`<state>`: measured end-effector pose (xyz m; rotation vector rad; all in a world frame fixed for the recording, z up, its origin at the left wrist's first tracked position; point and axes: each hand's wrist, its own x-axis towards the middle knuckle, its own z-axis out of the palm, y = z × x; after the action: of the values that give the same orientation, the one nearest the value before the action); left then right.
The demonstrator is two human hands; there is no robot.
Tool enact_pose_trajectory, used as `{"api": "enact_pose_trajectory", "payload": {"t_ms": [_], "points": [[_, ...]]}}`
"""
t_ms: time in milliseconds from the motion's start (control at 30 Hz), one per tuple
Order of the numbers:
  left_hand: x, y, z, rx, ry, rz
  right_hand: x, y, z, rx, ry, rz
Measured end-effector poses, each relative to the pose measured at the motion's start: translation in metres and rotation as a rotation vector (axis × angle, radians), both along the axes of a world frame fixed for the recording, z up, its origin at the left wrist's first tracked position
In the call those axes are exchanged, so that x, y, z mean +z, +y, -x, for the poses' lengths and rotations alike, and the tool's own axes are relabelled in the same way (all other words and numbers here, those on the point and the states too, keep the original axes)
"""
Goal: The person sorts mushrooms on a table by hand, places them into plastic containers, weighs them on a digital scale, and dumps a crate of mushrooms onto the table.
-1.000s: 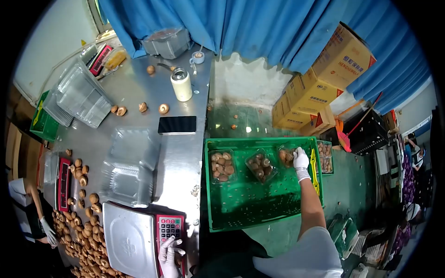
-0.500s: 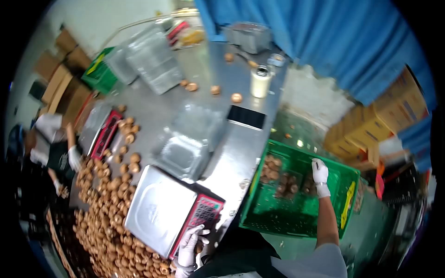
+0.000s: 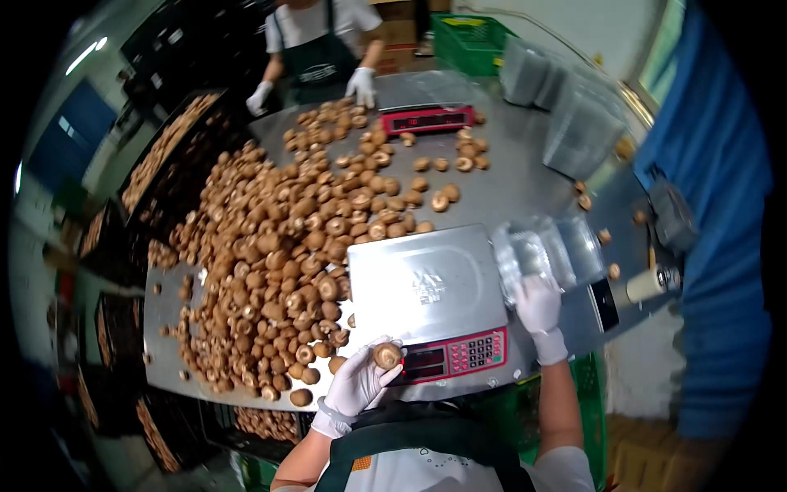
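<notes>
My left hand [image 3: 357, 384], in a white glove, holds a brown mushroom [image 3: 387, 355] with its stem side up, by the front left corner of the scale. The scale [image 3: 430, 279] has a bare metal plate and a red panel with keys and a display. To its right, my gloved right hand [image 3: 539, 316] grips the near edge of a clear plastic tray [image 3: 525, 254]; its fingertips are partly hidden. More clear trays [image 3: 578, 246] lie against that one. A large heap of mushrooms [image 3: 279, 262] spreads to the left of the scale.
Across the metal table [image 3: 508, 172] a co-worker [image 3: 320, 49] in gloves stands by a second scale [image 3: 426, 120]. Stacked clear trays [image 3: 586, 123], a phone [image 3: 604, 305] and a white bottle [image 3: 652, 284] are at right. Mushroom-filled crates [image 3: 168, 156] stand left; a green crate [image 3: 590, 402] is below right.
My view has swung left to the mushroom heap. My right hand has left the green crate and reached the clear trays. My left hand now has a mushroom in it.
</notes>
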<state>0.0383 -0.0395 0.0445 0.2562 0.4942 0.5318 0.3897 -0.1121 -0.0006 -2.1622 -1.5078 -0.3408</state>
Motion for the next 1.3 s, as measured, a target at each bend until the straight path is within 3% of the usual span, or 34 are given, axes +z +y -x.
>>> {"api": "enact_pose_trajectory", "payload": {"t_ms": [167, 267, 333, 400, 467, 500, 533, 633, 733, 800, 933, 1067, 1133, 1167, 1267, 1300], "points": [[-0.011, 0.004, 0.016, 0.117, -0.046, 0.033, 0.025, -0.036, -0.032, -0.061, 0.212, 0.271], [-0.018, 0.005, 0.016, 0.109, -0.076, 0.0, 0.035, -0.044, -0.043, -0.019, 0.3, 0.128], [-0.017, 0.002, 0.014, 0.083, -0.025, -0.011, 0.05, -0.045, -0.051, -0.08, 0.559, 0.056], [-0.004, 0.0, 0.011, 0.0, 0.076, -0.153, 0.069, -0.049, -0.06, -0.174, 0.809, -0.221], [0.01, 0.0, 0.003, -0.07, 0.25, -0.403, 0.092, -0.054, -0.058, -0.12, 0.826, -0.452], [-0.005, -0.002, 0.004, -0.099, 0.318, -0.569, 0.102, -0.051, -0.048, -0.089, 0.764, -0.467], [0.02, -0.002, 0.0, -0.076, 0.478, -0.771, 0.109, -0.048, -0.033, -0.062, 0.7, -0.483], [0.069, 0.005, -0.009, 0.178, 0.608, -1.431, 0.114, -0.03, 0.022, 0.232, 0.258, -0.181], [0.067, 0.021, -0.025, 0.286, 0.734, -1.778, 0.093, -0.002, 0.073, 0.579, 0.023, 0.099], [0.043, 0.04, -0.037, 0.28, 0.895, -1.9, 0.074, 0.011, 0.096, 0.736, 0.044, 0.195], [-0.004, 0.061, -0.035, 0.015, 1.107, -1.949, 0.051, 0.024, 0.113, 0.798, -0.028, 0.319], [0.0, 0.049, 0.01, 0.202, 1.075, -1.976, 0.086, 0.023, 0.139, 0.685, -0.011, 0.347], [0.002, 0.051, 0.056, 0.185, 1.135, -1.825, 0.092, 0.021, 0.149, 0.61, 0.05, 0.25], [0.006, 0.054, 0.08, 0.209, 1.233, -1.75, 0.095, 0.023, 0.156, 0.611, 0.055, 0.187], [-0.023, 0.066, 0.165, 0.578, 1.545, -1.603, 0.094, 0.032, 0.192, 0.58, 0.217, 0.138], [-0.029, 0.065, 0.193, 0.544, 1.685, -1.531, 0.094, 0.04, 0.211, 0.598, 0.257, 0.116]]}}
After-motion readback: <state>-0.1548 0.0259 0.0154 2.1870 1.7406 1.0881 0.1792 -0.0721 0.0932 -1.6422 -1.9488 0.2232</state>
